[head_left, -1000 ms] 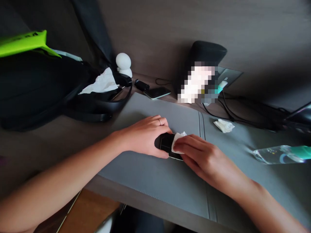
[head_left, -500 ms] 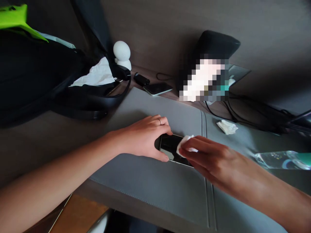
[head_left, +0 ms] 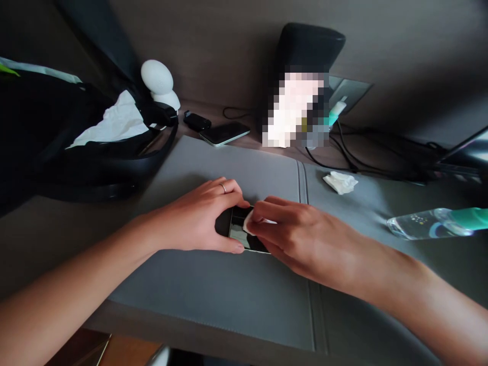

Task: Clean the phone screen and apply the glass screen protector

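Note:
A smartphone [head_left: 239, 235] with a dark, glossy screen lies flat on the grey desk mat [head_left: 213, 284]. My left hand [head_left: 206, 216], with a ring on one finger, grips the phone by its two long edges, thumb on the near side and fingers on the far side. Pinched in the fingers of my right hand [head_left: 293, 229] is a white tissue [head_left: 248, 223], pressed against the screen. My right hand covers the right part of the phone and most of the tissue.
A crumpled tissue [head_left: 340, 182] and a clear bottle with a green top [head_left: 427, 223] lie to the right. Behind the mat are a second phone [head_left: 224, 133], a small black device [head_left: 197, 121], a white round-headed device [head_left: 157, 77] and cables [head_left: 343, 147]. A black bag [head_left: 46, 137] stands left.
The tissue in my right hand has moved left across the screen, closer to my left hand. My left hand keeps its hold on the phone. The whole view has shifted.

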Action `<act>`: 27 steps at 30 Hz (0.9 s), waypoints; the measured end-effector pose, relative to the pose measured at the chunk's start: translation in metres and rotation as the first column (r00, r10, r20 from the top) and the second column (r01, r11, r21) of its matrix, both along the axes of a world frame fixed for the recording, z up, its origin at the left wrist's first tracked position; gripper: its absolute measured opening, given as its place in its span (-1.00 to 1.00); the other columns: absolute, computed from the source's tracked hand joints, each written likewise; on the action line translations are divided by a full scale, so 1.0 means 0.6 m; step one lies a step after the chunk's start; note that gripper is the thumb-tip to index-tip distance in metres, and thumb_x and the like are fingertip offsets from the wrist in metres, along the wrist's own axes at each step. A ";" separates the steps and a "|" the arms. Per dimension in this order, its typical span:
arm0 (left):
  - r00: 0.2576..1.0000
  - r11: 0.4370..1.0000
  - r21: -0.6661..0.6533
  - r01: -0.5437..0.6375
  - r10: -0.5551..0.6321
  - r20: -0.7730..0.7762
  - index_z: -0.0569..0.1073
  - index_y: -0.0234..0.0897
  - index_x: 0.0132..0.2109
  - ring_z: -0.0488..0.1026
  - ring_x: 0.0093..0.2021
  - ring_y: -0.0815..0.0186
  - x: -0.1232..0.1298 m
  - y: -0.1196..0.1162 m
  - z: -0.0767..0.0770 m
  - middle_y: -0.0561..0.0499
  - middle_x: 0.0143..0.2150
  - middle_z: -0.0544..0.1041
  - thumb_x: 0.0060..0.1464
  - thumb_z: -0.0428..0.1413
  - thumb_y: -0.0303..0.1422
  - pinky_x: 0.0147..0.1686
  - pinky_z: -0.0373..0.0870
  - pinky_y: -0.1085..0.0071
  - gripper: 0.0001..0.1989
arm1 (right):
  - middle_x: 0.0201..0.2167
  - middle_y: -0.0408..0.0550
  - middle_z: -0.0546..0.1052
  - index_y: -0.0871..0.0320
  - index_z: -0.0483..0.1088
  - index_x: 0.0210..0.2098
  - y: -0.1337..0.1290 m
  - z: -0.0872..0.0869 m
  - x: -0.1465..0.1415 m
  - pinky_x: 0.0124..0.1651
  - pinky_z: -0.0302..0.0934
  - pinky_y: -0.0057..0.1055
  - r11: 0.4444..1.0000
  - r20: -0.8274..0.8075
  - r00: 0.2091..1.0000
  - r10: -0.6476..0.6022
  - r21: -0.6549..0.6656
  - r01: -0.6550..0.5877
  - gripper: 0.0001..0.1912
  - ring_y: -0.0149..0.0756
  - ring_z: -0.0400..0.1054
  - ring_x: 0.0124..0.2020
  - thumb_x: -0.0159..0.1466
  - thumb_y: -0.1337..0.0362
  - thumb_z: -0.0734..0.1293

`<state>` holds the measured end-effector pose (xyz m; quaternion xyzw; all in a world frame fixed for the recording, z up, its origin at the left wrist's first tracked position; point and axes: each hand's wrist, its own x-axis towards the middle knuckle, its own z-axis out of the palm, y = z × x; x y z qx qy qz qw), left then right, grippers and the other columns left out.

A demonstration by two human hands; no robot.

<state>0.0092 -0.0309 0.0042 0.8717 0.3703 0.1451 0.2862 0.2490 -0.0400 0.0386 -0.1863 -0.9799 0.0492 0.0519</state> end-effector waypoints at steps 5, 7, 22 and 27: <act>0.999 1.000 -0.002 -0.005 0.005 -0.050 0.45 -0.17 0.16 0.38 0.15 0.13 -0.001 -0.003 -0.003 -0.02 0.10 0.42 0.07 0.33 -0.07 0.15 0.37 0.23 -0.43 | -0.21 0.04 0.53 0.24 0.53 -0.06 -0.023 0.005 0.093 -0.28 0.33 -0.28 0.997 0.034 0.996 -0.080 0.007 0.080 -0.69 -0.24 0.42 -0.25 0.42 0.51 0.17; 0.998 1.000 -0.002 -0.006 0.005 -0.063 0.44 -0.16 0.17 0.39 0.14 0.15 -0.002 -0.004 -0.004 -0.01 0.10 0.42 0.08 0.33 -0.08 0.14 0.38 0.23 -0.44 | -0.12 0.06 0.55 0.22 0.52 -0.02 -0.032 0.006 0.124 -0.21 0.38 -0.29 0.995 0.041 0.994 -0.099 0.020 0.098 -0.65 -0.24 0.46 -0.18 0.43 0.51 0.14; 0.991 0.999 0.026 -0.032 0.035 -0.126 0.43 -0.07 0.19 0.40 0.15 0.11 -0.005 -0.008 -0.008 0.00 0.12 0.41 0.11 0.30 -0.03 0.13 0.43 0.20 -0.45 | -0.28 0.05 0.50 0.26 0.55 -0.23 -0.011 0.007 0.067 -0.07 0.31 -0.26 0.999 0.081 0.996 0.029 0.019 -0.031 -0.70 -0.19 0.33 -0.18 0.32 0.57 0.20; 0.986 0.999 0.037 -0.037 0.042 -0.162 0.44 -0.11 0.18 0.41 0.15 0.07 -0.003 -0.010 -0.005 -0.04 0.13 0.42 0.11 0.30 -0.05 0.12 0.46 0.18 -0.45 | -0.31 0.02 0.50 0.25 0.55 -0.28 -0.012 0.003 0.043 -0.09 0.28 -0.30 0.998 0.089 0.996 0.008 0.054 -0.013 -0.79 -0.23 0.32 -0.17 0.39 0.47 0.27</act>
